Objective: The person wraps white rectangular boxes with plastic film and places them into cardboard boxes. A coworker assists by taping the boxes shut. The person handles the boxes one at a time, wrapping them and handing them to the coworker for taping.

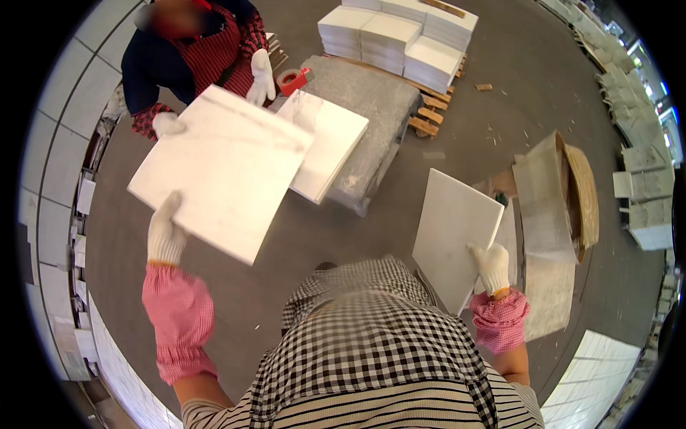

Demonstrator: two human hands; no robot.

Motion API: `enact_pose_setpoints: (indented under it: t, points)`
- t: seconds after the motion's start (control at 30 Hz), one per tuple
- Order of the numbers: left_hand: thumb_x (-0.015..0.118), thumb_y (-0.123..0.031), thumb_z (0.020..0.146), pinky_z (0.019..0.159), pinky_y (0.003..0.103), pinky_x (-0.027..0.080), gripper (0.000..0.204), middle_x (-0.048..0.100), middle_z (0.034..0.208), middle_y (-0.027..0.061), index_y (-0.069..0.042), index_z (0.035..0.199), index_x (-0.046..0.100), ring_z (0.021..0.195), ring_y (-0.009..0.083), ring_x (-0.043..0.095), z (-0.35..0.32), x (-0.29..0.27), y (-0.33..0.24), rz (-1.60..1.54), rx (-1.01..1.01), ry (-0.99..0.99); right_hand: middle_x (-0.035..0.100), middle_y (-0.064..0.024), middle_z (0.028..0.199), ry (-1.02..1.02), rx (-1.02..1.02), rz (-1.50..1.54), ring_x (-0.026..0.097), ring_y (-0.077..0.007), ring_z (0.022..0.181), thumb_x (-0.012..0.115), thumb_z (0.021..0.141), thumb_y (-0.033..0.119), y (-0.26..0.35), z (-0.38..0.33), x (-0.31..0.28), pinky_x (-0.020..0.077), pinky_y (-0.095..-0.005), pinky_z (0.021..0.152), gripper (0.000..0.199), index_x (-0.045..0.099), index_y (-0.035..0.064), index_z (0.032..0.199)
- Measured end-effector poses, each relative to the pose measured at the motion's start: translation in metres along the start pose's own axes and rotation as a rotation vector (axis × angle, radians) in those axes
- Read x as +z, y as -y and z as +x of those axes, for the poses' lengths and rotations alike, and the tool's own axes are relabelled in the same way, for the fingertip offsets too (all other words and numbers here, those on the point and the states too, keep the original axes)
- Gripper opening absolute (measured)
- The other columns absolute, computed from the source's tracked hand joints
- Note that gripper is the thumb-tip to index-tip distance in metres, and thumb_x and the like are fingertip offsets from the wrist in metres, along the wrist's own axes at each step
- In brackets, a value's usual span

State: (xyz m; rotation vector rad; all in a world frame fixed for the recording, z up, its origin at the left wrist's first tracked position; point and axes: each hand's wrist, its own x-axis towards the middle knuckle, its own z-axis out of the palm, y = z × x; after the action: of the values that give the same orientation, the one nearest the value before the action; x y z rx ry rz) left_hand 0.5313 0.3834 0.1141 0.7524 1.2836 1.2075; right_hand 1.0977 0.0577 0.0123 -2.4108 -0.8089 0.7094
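Observation:
A large white marble-look tile [221,171] with faint grey veins hangs tilted at the left. My left hand [167,229], in a white knit glove, is closed on its near left edge, thumb on the face and fingers hidden beneath. A co-worker's gloved hand [168,124] touches the far left edge of the same tile. On the right, a plain pale tile [454,229] stands on a slant. My right hand [491,267], gloved too, grips its right edge, with the thumb on the face and the other fingers partly hidden.
A small stack of white tiles [332,136] lies on a grey covered table [375,100], beside a red tape dispenser [294,80]. Stacked white tiles [386,32] sit on a wooden pallet [429,118] behind. Plastic-wrapped boards [547,196] stand at the right.

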Motion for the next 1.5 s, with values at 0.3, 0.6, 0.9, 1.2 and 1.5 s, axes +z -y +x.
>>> enact_pose_setpoints:
  t: [0.3,0.6,0.9,1.2,1.5]
  points:
    - [0.07,-0.017,0.103,0.09,0.042,0.062,0.035,0.072,0.123,0.0149,-0.002,0.133,0.062,0.109,0.0276,0.072,0.16,0.176,0.028,-0.094,-0.183,0.238,0.08,-0.0175,0.089,-0.002,-0.105,0.17,0.076,-0.0215,0.081,0.074,0.093,0.031,0.096,0.121,-0.05,0.0584,-0.0374,0.074,0.041,0.078,-0.006,0.11]
    - [0.06,-0.026,0.108,0.074,0.038,0.059,0.028,0.074,0.095,0.0118,0.0,0.113,0.069,0.078,0.0242,0.07,0.205,0.224,0.152,-0.002,-0.522,0.334,0.08,-0.0149,0.092,-0.136,-0.068,0.169,0.075,-0.021,0.084,0.074,0.092,0.03,0.174,0.177,-0.064,0.0571,-0.0364,0.076,0.043,0.077,-0.0098,0.109]
    - [0.065,-0.03,0.104,0.071,0.033,0.057,0.033,0.074,0.096,0.013,0.002,0.113,0.07,0.077,0.0206,0.068,0.181,0.24,0.259,0.247,-0.708,0.442,0.079,-0.0114,0.089,-0.062,-0.165,0.069,0.07,-0.0156,0.081,0.073,0.095,0.026,0.268,0.245,-0.071,0.0559,-0.0342,0.074,0.039,0.076,-0.0103,0.109]
    - [0.067,-0.036,0.103,0.066,0.03,0.053,0.035,0.074,0.099,0.0073,-0.003,0.111,0.076,0.074,0.0158,0.065,0.149,0.281,0.198,0.313,-0.633,0.41,0.076,-0.0101,0.083,0.157,-0.319,-0.042,0.068,-0.0141,0.076,0.073,0.094,0.024,0.367,0.312,-0.053,0.0549,-0.0321,0.071,0.036,0.077,-0.0093,0.106]
    - [0.061,-0.04,0.108,0.1,0.035,0.053,0.054,0.069,0.133,0.0145,0.0,0.143,0.062,0.117,0.0228,0.065,0.152,0.314,0.173,0.583,-0.161,0.421,0.065,-0.0106,0.067,0.428,-0.614,-0.221,0.055,-0.0117,0.063,0.073,0.091,0.022,0.469,0.315,-0.032,0.0494,-0.0335,0.059,0.032,0.07,-0.0103,0.093]
